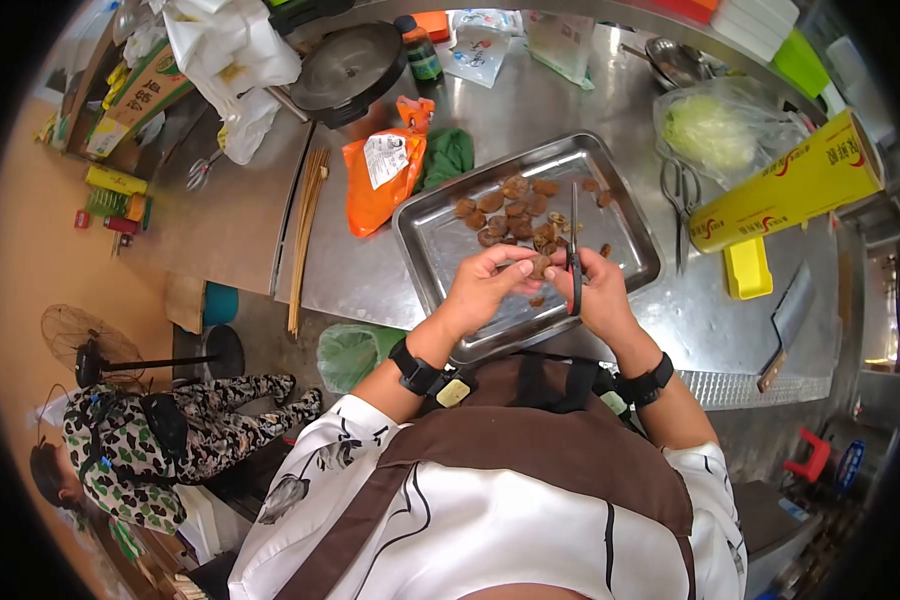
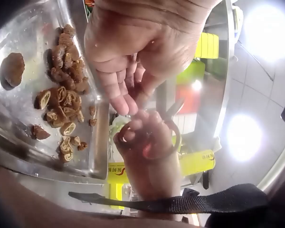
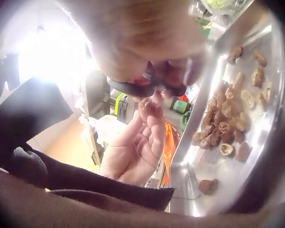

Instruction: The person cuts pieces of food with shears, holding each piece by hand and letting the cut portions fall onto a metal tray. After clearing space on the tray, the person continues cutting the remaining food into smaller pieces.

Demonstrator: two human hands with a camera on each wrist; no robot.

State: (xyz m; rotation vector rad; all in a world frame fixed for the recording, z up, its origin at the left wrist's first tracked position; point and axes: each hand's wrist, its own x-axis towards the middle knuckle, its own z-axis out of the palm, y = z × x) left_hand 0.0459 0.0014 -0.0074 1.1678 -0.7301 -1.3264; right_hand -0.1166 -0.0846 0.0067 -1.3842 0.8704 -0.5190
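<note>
Over the near side of a metal tray (image 1: 440, 290), the left hand (image 1: 478, 290) pinches a brown, wrinkled dried piece (image 1: 540, 266) between thumb and fingertips. Fingers of the right hand (image 1: 602, 298) are curled in the handles of dark scissors (image 1: 574, 250), whose blades point away from the body. In the right wrist view the held piece (image 3: 149, 110) touches the fingertips of both hands. Many brown pieces (image 2: 69, 61) lie in the tray, some as cut rings with pale insides (image 2: 66, 128). Whether the blades are apart cannot be told.
Left of the tray lie an orange bag (image 1: 382, 180), a green cloth (image 1: 450, 158) and wooden sticks (image 1: 308, 240). To the right are larger scissors (image 1: 681, 200), a yellow film box (image 1: 785, 185), a yellow container (image 1: 748, 268) and a cleaver (image 1: 790, 315). Another person (image 1: 160, 440) is at the lower left.
</note>
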